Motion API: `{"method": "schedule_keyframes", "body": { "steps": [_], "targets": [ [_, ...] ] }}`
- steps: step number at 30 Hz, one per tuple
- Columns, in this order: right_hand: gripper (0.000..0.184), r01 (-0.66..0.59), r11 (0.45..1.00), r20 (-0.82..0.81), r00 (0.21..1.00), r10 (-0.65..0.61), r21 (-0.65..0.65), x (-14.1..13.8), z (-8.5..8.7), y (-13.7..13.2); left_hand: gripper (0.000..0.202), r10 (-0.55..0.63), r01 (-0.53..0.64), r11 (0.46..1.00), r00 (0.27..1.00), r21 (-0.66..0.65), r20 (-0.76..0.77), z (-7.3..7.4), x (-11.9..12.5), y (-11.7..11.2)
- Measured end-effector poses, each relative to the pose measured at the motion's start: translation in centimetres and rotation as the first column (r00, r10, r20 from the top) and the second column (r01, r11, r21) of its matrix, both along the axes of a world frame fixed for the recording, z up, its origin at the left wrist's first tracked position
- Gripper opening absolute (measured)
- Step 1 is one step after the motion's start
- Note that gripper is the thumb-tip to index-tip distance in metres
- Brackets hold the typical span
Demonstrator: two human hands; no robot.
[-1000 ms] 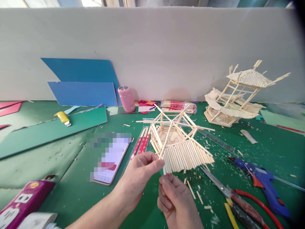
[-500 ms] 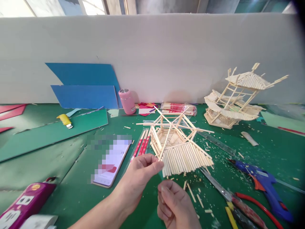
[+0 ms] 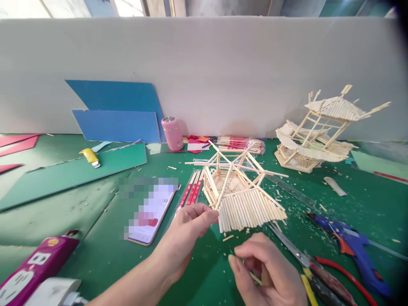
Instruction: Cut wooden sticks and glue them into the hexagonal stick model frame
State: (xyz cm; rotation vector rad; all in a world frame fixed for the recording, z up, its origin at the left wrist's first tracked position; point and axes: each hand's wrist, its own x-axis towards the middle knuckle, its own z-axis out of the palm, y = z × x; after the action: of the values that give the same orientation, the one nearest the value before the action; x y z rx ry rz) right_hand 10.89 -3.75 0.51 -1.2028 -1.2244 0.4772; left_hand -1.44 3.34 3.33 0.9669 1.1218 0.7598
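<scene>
A half-built hexagonal model of pale wooden sticks [image 3: 237, 187] stands on the green mat [image 3: 95, 250] in the middle. My left hand [image 3: 188, 231] pinches the near end of one slanted stick of this model, thumb and forefinger closed on it. My right hand [image 3: 266, 272] is lower and to the right, just above the mat, with its fingers curled over a short loose stick [image 3: 255, 278]. Other short stick offcuts [image 3: 228, 238] lie scattered beside it.
A finished stick pagoda [image 3: 317, 131] stands at the back right. A blue glue gun [image 3: 353, 246], red-handled cutters [image 3: 331, 278] and a metal ruler [image 3: 291, 189] lie to the right. A phone [image 3: 149, 214], red stick packets [image 3: 191, 191], a pink bottle [image 3: 172, 133] and a purple power strip [image 3: 30, 272] lie left.
My right hand has dropped away from the model's near edge and moved right, down to the loose sticks on the mat. My left hand has kept its pinch on the stick.
</scene>
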Motion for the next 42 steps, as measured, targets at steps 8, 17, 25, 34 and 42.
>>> {"method": "schedule_keyframes", "body": {
  "steps": [8, 17, 25, 34, 42],
  "targets": [
    [0.035, -0.144, 0.984, 0.622, 0.782, 0.047, 0.106, 2.9, 0.5, 2.6, 0.013, 0.014, -0.014, 1.0, 1.0, 0.007, -0.009, 0.1, -0.2, -0.4],
    [0.043, -0.247, 0.967, 0.654, 0.724, 0.22, -0.052, 2.6, 2.4, 3.4, 0.013, 0.027, -0.027, 1.0, 0.998, -0.005, 0.06, -0.7, -0.6, -1.2],
    [0.042, -0.253, 0.965, 0.667, 0.709, 0.23, -0.063, 2.7, 2.3, 3.7, 0.016, -0.002, 0.003, 1.0, 0.996, -0.012, 0.088, -0.7, -0.6, -1.6],
    [0.039, -0.237, 0.971, 0.672, 0.713, 0.2, -0.037, 2.5, 2.5, 3.6, 0.015, -0.019, 0.018, 1.0, 0.994, 0.008, 0.103, -0.8, -0.6, -1.7],
    [0.039, -0.247, 0.968, 0.666, 0.717, 0.208, -0.036, 2.6, 2.5, 3.7, 0.015, -0.008, 0.009, 1.0, 0.993, -0.012, 0.117, -0.3, -0.5, -1.8]
  ]
}}
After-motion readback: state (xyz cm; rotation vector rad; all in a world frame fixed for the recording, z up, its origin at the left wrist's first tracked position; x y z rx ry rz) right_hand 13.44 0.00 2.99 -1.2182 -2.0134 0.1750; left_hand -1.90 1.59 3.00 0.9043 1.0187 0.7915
